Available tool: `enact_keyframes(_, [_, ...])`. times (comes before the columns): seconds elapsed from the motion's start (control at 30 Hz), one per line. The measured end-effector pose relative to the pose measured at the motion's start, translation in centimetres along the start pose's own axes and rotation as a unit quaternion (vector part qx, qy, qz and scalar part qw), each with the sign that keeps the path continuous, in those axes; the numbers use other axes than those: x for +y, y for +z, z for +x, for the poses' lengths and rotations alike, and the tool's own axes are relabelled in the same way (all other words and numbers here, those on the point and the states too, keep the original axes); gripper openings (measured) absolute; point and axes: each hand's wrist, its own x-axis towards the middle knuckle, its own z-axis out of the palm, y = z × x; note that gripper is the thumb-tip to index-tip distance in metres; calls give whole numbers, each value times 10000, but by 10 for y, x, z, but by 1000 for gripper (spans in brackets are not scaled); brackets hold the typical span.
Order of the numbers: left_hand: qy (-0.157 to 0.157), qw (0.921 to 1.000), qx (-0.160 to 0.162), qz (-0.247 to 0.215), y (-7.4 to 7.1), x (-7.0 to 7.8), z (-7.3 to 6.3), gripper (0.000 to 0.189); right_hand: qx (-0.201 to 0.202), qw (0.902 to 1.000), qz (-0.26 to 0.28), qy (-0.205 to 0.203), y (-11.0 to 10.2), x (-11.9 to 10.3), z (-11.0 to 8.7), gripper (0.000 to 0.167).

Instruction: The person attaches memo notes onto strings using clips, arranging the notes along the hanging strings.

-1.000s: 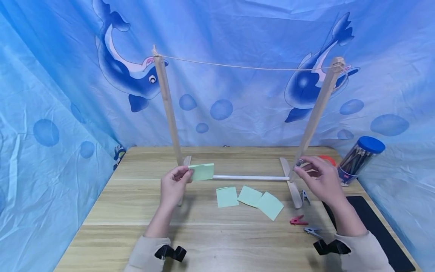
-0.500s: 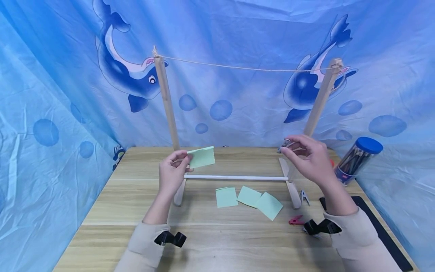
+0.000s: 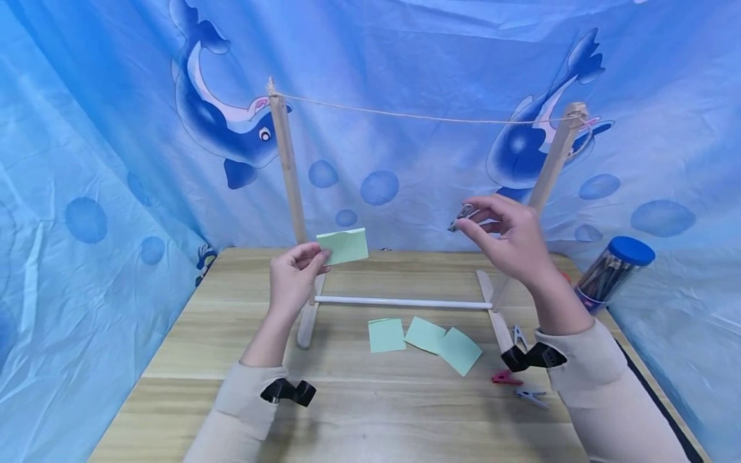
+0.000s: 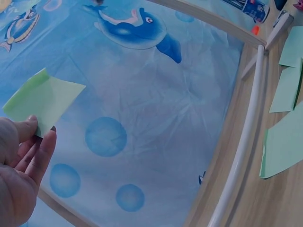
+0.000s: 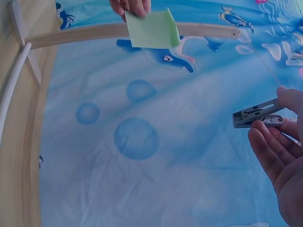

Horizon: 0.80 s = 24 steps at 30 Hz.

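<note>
Fingers (image 3: 315, 257) pinching green note (image 3: 343, 245), other fingers (image 3: 476, 218) pinching grey clip (image 3: 461, 217), below string (image 3: 417, 116).

Left hand (image 3: 293, 281): raised above the table, forearm angled up, thumb and fingers pinched together.
Right hand (image 3: 509, 239): lifted higher, wrist bent, fingertips (image 5: 265, 139) pinching, remaining fingers loosely curled.

Both hands have risen off the table, lifting the green note (image 3: 343, 246) and grey clip (image 3: 461, 217) toward the string (image 3: 422, 117).
</note>
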Motion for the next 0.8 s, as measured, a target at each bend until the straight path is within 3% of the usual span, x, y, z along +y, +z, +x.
enact_keyframes(0.23, [170, 9996, -154, -178, 7, 15, 15, 21, -139, 9999, -11, -65, 4, -18, 28, 24])
enact_keyframes(0.63, [937, 9951, -83, -304, 12, 61, 51, 24, -113, 9955, 365, -867, 5, -58, 98, 22])
enact_keyframes(0.8, [983, 9950, -49, -195, 13, 72, 57, 25, -89, 9951, 347, -918, 3, -72, 118, 20])
